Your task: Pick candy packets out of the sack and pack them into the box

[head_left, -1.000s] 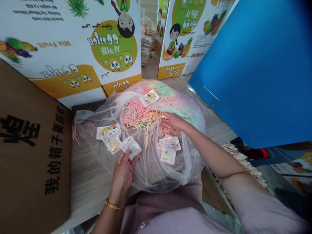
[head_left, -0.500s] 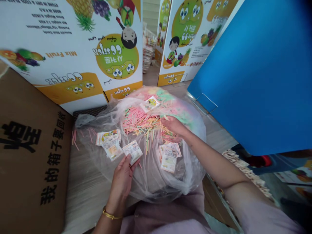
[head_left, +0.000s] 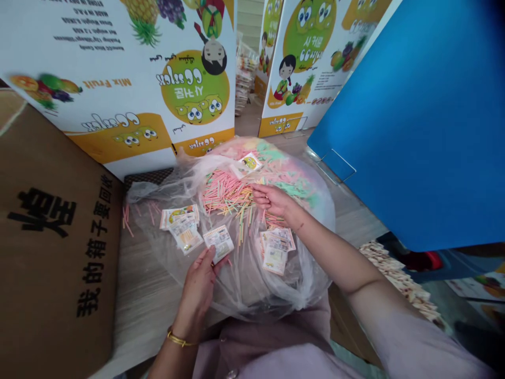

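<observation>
My left hand [head_left: 199, 276] pinches the lower edge of a small printed candy packet [head_left: 219, 241] between thumb and fingers. Over a pile of thin pink, yellow and green candy sticks [head_left: 221, 192] is my right hand [head_left: 276, 202], its fingers curled together; whatever they grip is too small to make out. The sticks lie in and on a large clear plastic bag [head_left: 236, 302]. Several packets [head_left: 185, 236] overlap to the left of the held one. More packets [head_left: 275, 259] lie below my right hand, and another packet [head_left: 251, 162] rests on top of the pile.
White-and-orange printed cartons [head_left: 138, 95] stand behind the bag. A brown carton [head_left: 59, 279] borders the left side, and a blue panel [head_left: 414, 131] with a wire loop [head_left: 343, 164] the right. Stacked packets [head_left: 398, 273] sit lower right.
My right hand has shifted slightly left over the candy sticks, and its fingers have curled in more. My left hand keeps hold of the same packet. The view has moved a little.
</observation>
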